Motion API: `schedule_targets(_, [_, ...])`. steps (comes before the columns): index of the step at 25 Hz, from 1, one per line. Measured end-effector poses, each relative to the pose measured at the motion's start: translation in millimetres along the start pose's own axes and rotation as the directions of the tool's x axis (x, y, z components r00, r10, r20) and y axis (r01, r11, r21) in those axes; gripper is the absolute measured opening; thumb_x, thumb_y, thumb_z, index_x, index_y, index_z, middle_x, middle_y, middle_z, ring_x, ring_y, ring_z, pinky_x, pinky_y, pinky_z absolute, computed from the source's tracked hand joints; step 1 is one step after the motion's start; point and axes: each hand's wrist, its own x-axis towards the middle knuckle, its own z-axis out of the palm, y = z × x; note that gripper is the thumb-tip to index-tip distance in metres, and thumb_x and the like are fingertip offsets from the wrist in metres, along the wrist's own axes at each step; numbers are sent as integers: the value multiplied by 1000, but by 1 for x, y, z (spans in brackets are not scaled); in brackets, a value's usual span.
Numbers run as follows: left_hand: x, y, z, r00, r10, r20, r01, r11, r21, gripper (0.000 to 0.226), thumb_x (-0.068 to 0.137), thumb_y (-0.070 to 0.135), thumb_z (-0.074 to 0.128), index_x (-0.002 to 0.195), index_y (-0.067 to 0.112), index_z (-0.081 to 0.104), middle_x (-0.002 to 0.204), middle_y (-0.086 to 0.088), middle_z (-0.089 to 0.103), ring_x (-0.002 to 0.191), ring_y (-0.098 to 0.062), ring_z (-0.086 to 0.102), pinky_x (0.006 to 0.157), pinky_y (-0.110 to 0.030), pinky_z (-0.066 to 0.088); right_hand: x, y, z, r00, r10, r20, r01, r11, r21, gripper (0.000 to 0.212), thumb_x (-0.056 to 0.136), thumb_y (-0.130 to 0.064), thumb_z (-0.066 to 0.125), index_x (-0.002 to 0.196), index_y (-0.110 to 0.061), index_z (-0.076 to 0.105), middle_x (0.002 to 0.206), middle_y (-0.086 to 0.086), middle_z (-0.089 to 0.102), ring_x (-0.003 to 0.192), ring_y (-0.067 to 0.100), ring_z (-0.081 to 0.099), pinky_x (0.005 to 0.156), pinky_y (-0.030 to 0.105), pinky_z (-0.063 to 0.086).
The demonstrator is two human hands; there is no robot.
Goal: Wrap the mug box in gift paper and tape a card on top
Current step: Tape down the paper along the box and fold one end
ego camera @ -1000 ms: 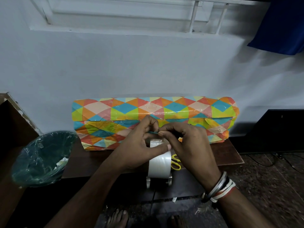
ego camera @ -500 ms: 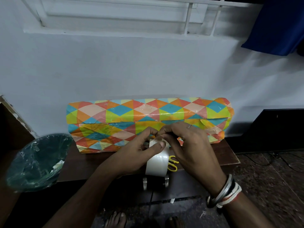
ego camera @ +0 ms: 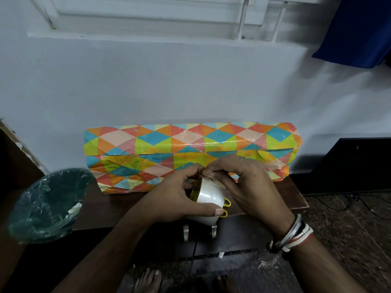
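Tape roll [ego camera: 208, 197] gripped by curled fingers [ego camera: 211, 211] of left hand [ego camera: 175, 199]; right hand [ego camera: 249, 187] fingers pinch the roll's upper rim. Wrapped mug box [ego camera: 190, 149] lies on the desk [ego camera: 118, 208] just beyond the fingers, against the wall. Yellow scissors handles [ego camera: 226, 203] show just under the fingers; lined bin [ego camera: 46, 204] stands to their left.

No readable text — none on any surface.

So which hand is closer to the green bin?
Left. The left hand grips the tape, just right of the bin. The right hand is farther right, picking at the tape's top from the other side.
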Motion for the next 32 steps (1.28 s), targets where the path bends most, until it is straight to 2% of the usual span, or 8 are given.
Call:
schedule_targets(5, [-1,-1,-2,1000,19,-4,-19,999,31,68,61,26,101,115,25,60,110,-4,74,109,-29,71,93,-61,56,5,1,0,985,93,148,-113,985,131,10,91,-13,75,96,-19,82,95,-13,77,90,5,71,78,27,55])
schedule_targets(12, [-3,7,-1,999,-5,-52,5,1000,4,92,57,4,100,119,23,35,115,11,73,109,-10,71,77,-27,59,5,0,10,852,520,58,-503,784,363,36,78,-23,89,96,-24,58,75,5,74,66,26,69,62,43,58])
schedule_targets(17, [3,16,8,983,94,-160,-87,995,47,88,56,6,100,111,22,34,124,7,72,115,-7,68,80,-24,57,-3,5,-2,781,601,-170,-561,795,230,25,95,-40,71,84,-18,67,70,1,74,65,19,69,62,38,55])
schedule_targets(20, [9,22,10,947,174,-270,-150,983,108,89,52,20,104,108,22,35,129,10,69,118,-7,67,87,-32,57,-4,-12,-10,766,643,13,-604,712,357,54,101,-49,59,68,-6,63,60,3,58,56,18,51,55,32,41])
schedule_targets(23, [14,34,15,901,282,-329,-216,950,224,89,46,32,105,105,23,39,133,12,66,124,0,61,92,-36,58,-1,-30,-11,770,627,116,-559,577,595,53,106,-29,54,55,-13,55,49,-7,45,45,4,37,45,16,31])
schedule_targets(25, [16,40,13,883,337,-328,-237,921,309,92,42,42,105,108,27,44,135,17,63,125,1,59,95,-37,57,-1,-27,-14,795,601,87,-519,597,612,45,106,-26,53,66,-6,54,49,-11,39,45,1,31,44,13,28])
schedule_targets(28, [18,39,-2,822,465,-329,-212,786,581,96,39,67,96,117,32,52,129,25,58,118,-2,58,98,-38,49,-3,-11,-39,849,514,119,-505,727,465,45,105,-29,54,73,4,55,55,-12,40,50,-1,33,49,13,28])
schedule_targets(32, [21,23,-18,778,537,-325,-27,545,838,84,57,87,72,123,38,56,144,17,51,135,-14,48,105,-41,31,-29,27,-73,830,468,303,-395,877,-271,45,101,-42,60,65,-16,54,55,-10,46,52,6,46,53,26,34])
